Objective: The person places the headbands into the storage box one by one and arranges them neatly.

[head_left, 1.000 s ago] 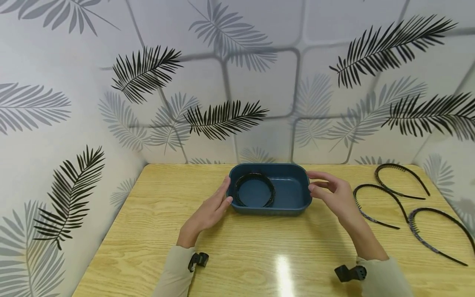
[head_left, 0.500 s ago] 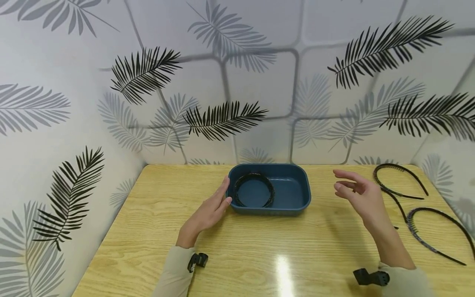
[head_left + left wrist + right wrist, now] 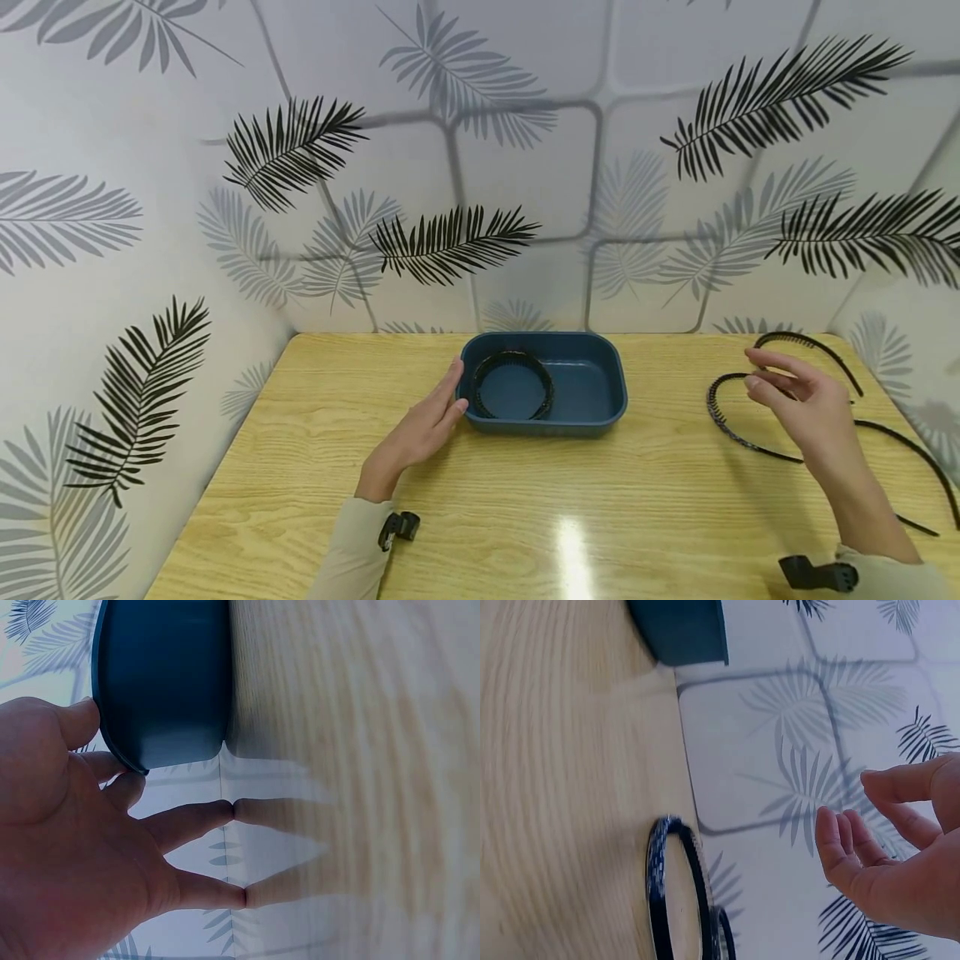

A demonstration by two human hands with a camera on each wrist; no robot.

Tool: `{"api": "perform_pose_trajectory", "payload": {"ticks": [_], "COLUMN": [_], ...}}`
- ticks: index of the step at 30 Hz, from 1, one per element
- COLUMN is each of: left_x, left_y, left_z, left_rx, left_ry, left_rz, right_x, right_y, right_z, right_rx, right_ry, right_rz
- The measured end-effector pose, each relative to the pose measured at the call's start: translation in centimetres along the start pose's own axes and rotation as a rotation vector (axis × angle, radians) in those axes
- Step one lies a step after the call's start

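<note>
- Blue rectangular tub [image 3: 542, 428], round-cornered: stood on the wood-grain table [image 3: 322, 467], near the leaf-patterned wall [image 3: 525, 167].
- Round black band [image 3: 550, 387]: lay inside the tub, left half.
- Headbands, dark, three [image 3: 765, 451] [image 3: 840, 360] [image 3: 922, 451]: lay at the table's right, two showing teeth, each partly hidden.
- Left hand [image 3: 423, 422]: unclenched, touching the tub's left end.
- Right hand [image 3: 813, 408]: released, fingers loosely bent, raised over the headbands, well apart from the tub.

Indoors, kind unclear, leaf-patterned walls [image 3: 525, 179], table [image 3: 487, 508]
</note>
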State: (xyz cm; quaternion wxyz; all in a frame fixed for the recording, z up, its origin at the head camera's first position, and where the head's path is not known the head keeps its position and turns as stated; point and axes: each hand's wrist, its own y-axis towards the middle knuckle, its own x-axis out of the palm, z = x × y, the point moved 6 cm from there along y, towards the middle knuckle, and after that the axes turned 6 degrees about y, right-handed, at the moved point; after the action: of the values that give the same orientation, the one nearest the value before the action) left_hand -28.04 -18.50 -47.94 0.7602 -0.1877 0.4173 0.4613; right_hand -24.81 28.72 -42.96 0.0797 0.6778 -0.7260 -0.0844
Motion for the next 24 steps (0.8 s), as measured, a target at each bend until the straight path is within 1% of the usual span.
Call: {"api": "perform_pose_trajectory", "payload": {"ticks": [4, 7, 11, 14, 17, 21, 22, 24], "left_x": [0.0, 0.0, 0.0, 0.0, 0.0, 0.0, 0.0, 0.0], "left_y": [0.0, 0.0, 0.0, 0.0, -0.1, -0.1, 0.0, 0.0], "left_z": [0.1, 0.2, 0.1, 0.0, -0.1, -0.1, 0.0, -0.1], "left_rx": [0.011, 0.016, 0.008, 0.001, 0.002, 0.011, 0.012, 0.01], "left_ry": [-0.001, -0.003, -0.003, -0.003, -0.009, -0.014, -0.015, -0.013], "left_rz": [0.01, 0.012, 0.003, 0.0, -0.001, -0.001, -0.001, 0.001], "right_x": [-2.4, -4.0, -5.9, -7.3, -8.8, -10.8, -11.5, -13.2], "right_y": [-0.4, -0.8, -0.9, -0.9, -1.0, -1.5, -1.5, -1.3], "right_z": [0.2, 0.5, 0.7, 0.9, 1.3, 2.6, 3.2, 4.7], "right_rx": [0.044, 0.058, 0.041, 0.02, 0.022, 0.082, 0.101, 0.108], "right_ry": [-0.185, -0.31, -0.399, -0.423, -0.469, -0.554, -0.57, -0.571], "right_rz": [0.051, 0.103, 0.174, 0.205, 0.234, 0.279, 0.284, 0.296]}}
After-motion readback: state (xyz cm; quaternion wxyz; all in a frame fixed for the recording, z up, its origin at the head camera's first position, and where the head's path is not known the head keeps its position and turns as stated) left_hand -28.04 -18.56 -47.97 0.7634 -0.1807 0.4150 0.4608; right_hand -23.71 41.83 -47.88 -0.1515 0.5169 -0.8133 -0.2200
